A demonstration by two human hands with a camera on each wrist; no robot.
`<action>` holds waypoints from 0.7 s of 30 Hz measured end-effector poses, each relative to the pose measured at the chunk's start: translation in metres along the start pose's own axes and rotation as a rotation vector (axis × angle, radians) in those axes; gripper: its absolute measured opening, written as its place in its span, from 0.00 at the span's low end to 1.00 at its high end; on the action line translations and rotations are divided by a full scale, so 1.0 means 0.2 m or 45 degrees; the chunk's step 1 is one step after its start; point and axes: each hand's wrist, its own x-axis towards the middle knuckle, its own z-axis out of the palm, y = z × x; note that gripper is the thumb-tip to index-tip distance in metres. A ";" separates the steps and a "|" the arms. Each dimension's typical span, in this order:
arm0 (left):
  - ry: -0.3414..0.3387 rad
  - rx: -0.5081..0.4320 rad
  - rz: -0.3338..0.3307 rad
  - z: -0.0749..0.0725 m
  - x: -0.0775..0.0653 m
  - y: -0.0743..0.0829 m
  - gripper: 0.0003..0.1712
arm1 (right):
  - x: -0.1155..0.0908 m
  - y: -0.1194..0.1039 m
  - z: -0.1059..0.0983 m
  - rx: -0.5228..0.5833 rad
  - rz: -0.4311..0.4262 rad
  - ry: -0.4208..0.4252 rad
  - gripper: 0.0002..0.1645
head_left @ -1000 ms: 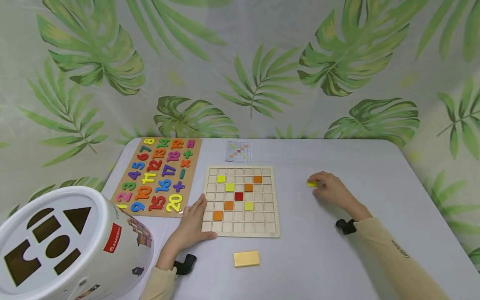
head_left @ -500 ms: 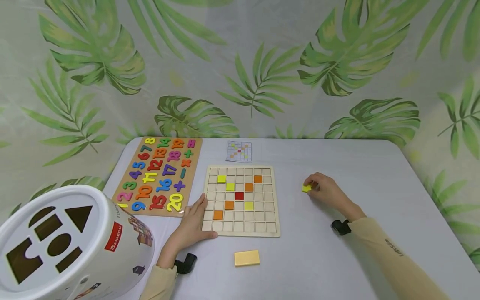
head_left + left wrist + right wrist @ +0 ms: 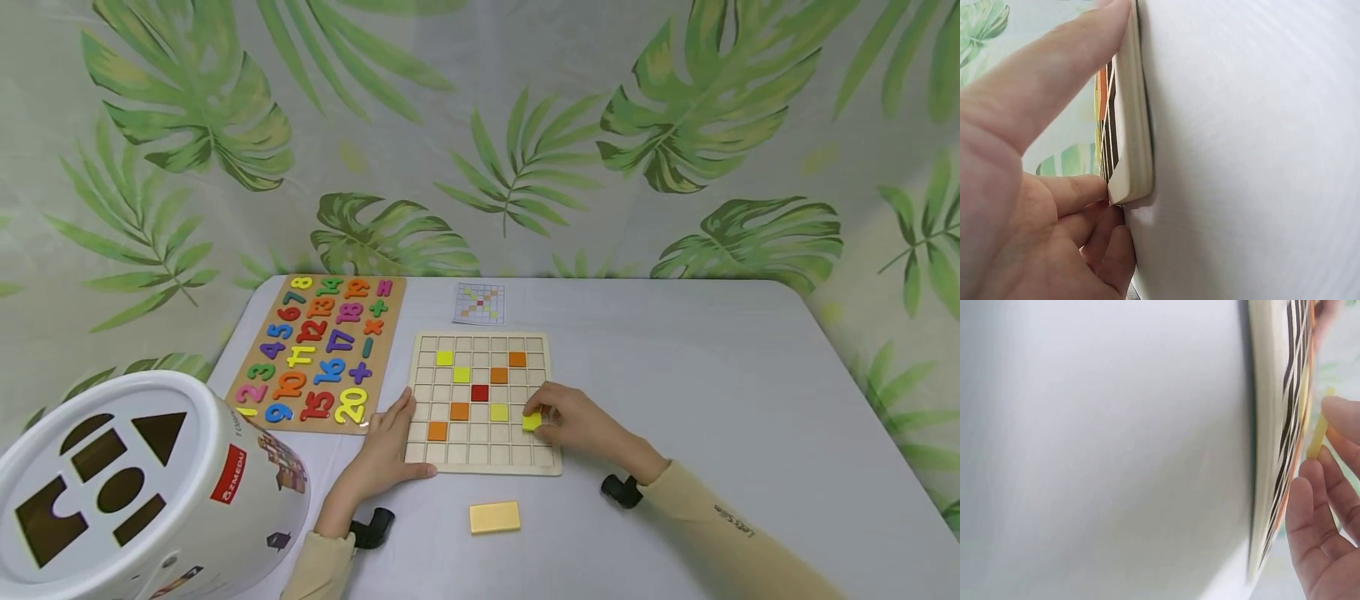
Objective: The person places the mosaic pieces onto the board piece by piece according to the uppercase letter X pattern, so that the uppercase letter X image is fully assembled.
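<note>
Between thumb and fingertips, my right hand [image 3: 573, 417] pinches a small yellow square tile [image 3: 532, 422], over the right part of a wooden grid board [image 3: 450, 462]. In the right wrist view the yellow tile [image 3: 1318, 434] is seen edge-on, raised off the board. My left hand [image 3: 382, 450] rests at the board's near left corner, its thumb along the near edge and its fingers at the left edge. Orange tiles [image 3: 459, 412], yellow tiles [image 3: 499, 412] and one red tile [image 3: 480, 392] lie in the grid's cells, in crossing diagonals.
Behind the board lies a pattern card [image 3: 478, 303] with a coloured grid. A number puzzle board [image 3: 315, 350] is at the back left. A white shape-sorter bucket [image 3: 255, 508] stands at the left front. One pale yellow block [image 3: 495, 517] lies before the grid board.
My right hand has carried the yellow tile leftward and nearer, from the tabletop at right to over the board. My left hand has stayed at the board's corner.
</note>
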 end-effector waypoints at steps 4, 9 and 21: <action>0.003 0.000 -0.001 0.00 0.00 0.00 0.62 | 0.02 -0.04 0.06 -0.089 -0.066 -0.045 0.13; 0.006 -0.004 -0.008 0.01 0.00 0.00 0.62 | 0.03 -0.06 0.08 -0.124 -0.037 -0.059 0.14; 0.010 0.012 0.001 0.00 0.00 -0.01 0.63 | 0.02 -0.08 0.09 -0.158 -0.044 -0.089 0.14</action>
